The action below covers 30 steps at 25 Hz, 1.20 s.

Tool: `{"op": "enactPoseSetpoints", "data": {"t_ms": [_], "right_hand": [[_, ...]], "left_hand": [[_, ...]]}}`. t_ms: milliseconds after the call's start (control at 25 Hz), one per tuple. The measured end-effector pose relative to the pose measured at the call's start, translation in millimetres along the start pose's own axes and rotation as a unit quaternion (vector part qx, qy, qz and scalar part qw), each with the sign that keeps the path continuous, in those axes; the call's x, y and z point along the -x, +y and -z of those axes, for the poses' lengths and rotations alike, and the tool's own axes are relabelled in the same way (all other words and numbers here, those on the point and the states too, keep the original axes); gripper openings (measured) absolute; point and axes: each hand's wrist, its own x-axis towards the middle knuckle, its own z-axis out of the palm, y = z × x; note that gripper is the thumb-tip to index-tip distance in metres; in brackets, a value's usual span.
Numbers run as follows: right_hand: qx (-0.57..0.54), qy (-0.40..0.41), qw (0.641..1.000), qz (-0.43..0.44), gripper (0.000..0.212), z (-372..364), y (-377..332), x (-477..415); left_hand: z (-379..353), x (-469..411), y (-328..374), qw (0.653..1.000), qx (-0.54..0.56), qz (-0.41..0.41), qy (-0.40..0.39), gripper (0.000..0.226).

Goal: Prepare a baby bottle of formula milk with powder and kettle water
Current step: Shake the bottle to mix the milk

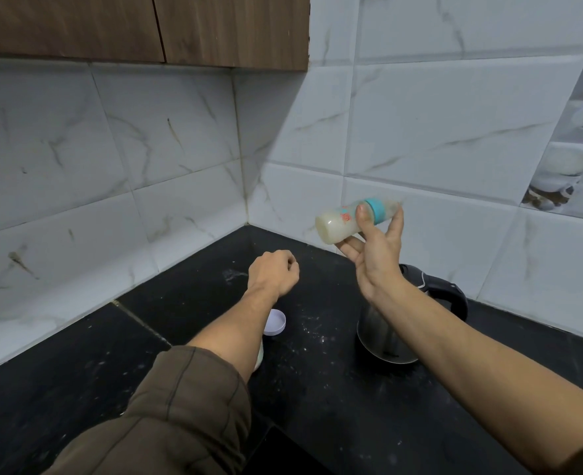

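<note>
While the right hand (pixel 375 248) holds it up in the air, the bottle (pixel 338 222) lies almost on its side, above the far right part of the counter (pixel 87 382). It is full of pale, creamy milk. Its blue ring (pixel 375 211) is on, and its blurry top points right, toward the wall (pixel 454 138). The thumb presses by the ring and the fingers curl under the bottle.

The left hand (pixel 274 272) hangs over the middle of the counter. It is clenched in a loose fist, and nothing shows in it.

A shiny kettle (pixel 382 341) with a black handle (pixel 451 296) stands on the counter at the right, right under the right wrist. The arm hides its top, so I cannot tell what is in it. A small round lid (pixel 277 323) lies open side up just beside the left arm. It has nothing in it. A pale tub (pixel 259 358) peeks out from under that arm, and most of it is hidden.

A wide strip of counter shows between the lid and the kettle. More of it runs back to the far corner, where the two walls meet. Near the middle, the counter edge cuts in.

White specks lie on the black counter. The walls are white tiles with grey streaks. A brown cupboard (pixel 139 25) hangs high on the far left.
</note>
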Motion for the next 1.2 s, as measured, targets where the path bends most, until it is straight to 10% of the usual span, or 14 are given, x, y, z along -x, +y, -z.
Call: {"op": "enactPoseSetpoints", "data": {"t_ms": [240,440,680,880,1200], "right_hand": [[0.093,-0.116,0.989,0.007,0.083,-2.7,5.3,16.7],[-0.009,-0.004,1.000,-0.006,0.085,1.4,-2.2,-1.4],[0.104,-0.140,0.985,-0.013,0.082,2.4,6.5,18.6],[-0.042,-0.033,0.998,-0.034,0.073,1.6,2.7,-0.7],[0.014,-0.118,0.992,-0.045,0.076,-0.1,-1.8,10.1]], "left_hand": [[0.2,1.0,3.3,1.000,-0.014,0.002,0.001,0.016],[1.1,-1.9,0.2,1.000,0.003,-0.003,0.010,0.026],[4.8,2.7,4.4,1.000,-0.014,0.012,-0.004,0.010],[3.0,1.5,5.1,1.000,0.014,0.002,0.002,0.024],[3.5,3.3,3.3,1.000,-0.005,0.004,0.002,0.019]]}}
